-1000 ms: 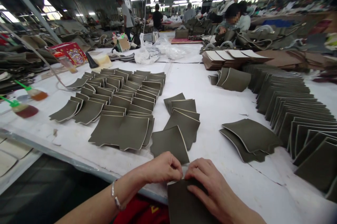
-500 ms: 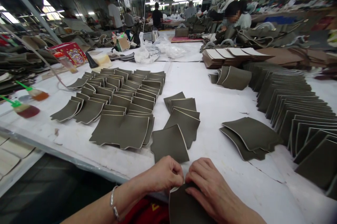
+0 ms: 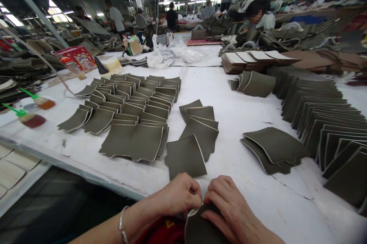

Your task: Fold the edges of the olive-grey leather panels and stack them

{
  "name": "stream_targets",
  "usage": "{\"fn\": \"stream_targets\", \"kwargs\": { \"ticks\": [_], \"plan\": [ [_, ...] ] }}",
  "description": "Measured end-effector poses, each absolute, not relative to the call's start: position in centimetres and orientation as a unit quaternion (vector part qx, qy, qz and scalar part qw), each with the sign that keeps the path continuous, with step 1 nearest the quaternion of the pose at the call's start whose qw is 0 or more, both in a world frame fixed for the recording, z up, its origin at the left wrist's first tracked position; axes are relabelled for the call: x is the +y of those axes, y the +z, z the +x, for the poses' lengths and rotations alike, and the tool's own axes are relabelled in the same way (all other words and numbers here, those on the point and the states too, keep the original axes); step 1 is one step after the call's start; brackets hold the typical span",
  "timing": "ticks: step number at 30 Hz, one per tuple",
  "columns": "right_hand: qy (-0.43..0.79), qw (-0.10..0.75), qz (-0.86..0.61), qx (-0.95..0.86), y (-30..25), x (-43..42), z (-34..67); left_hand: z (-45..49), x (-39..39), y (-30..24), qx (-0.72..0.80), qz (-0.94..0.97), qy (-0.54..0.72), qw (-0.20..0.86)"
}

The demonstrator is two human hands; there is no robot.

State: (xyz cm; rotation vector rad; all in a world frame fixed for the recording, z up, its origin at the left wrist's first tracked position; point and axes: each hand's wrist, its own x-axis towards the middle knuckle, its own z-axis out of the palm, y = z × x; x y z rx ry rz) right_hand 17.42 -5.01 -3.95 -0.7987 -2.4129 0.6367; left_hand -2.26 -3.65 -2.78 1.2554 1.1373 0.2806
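Observation:
Both my hands meet at the near edge of the white table [image 3: 235, 95]. My left hand [image 3: 179, 194] is closed in a pinch on the upper corner of an olive leather piece [image 3: 200, 228], where a pale edge shows. My right hand [image 3: 229, 207] lies over the same piece with its fingers curled and pressed on it. The piece hangs partly off the table edge toward me. Just beyond my hands lies a short overlapping row of similar olive pieces [image 3: 195, 137].
A large fanned batch of olive pieces [image 3: 132, 110] covers the left of the table, a long row [image 3: 321, 110] the right, and a small pile [image 3: 272, 148] between. Two glue bottles [image 3: 28, 118] lie far left. Other people work at tables behind.
My hands and the held piece have drawn slightly toward me and lower in view. The piece's top corner has curled up, showing its pale edge.

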Motion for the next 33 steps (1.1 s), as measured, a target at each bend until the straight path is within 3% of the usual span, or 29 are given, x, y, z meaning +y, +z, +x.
{"fn": "stream_targets", "kwargs": {
  "ticks": [4,15,20,23,28,33],
  "plan": [
    [0.212,0.259,-0.269,-0.903,-4.0,-5.0,17.3,-2.2,-3.6,-2.4,0.508,0.597,0.111,0.611],
    [0.192,0.157,-0.301,-0.921,-0.4,-3.3,17.2,-3.1,-1.5,0.4,0.516,0.707,0.086,0.476],
    [0.087,0.220,-0.243,-0.941,-0.1,-4.8,15.5,-3.7,0.3,2.3,0.556,0.709,0.069,0.429],
    [0.114,0.247,-0.247,-0.930,0.6,-5.0,15.4,-4.1,0.5,2.3,0.535,0.695,0.048,0.478],
    [0.277,0.186,-0.301,-0.893,0.1,-5.1,15.9,-4.8,-0.9,-0.5,0.452,0.643,0.023,0.617],
    [0.299,0.233,-0.322,-0.868,-3.5,-6.4,16.0,-6.4,-3.1,-1.5,0.423,0.615,0.067,0.662]
  ]
}}
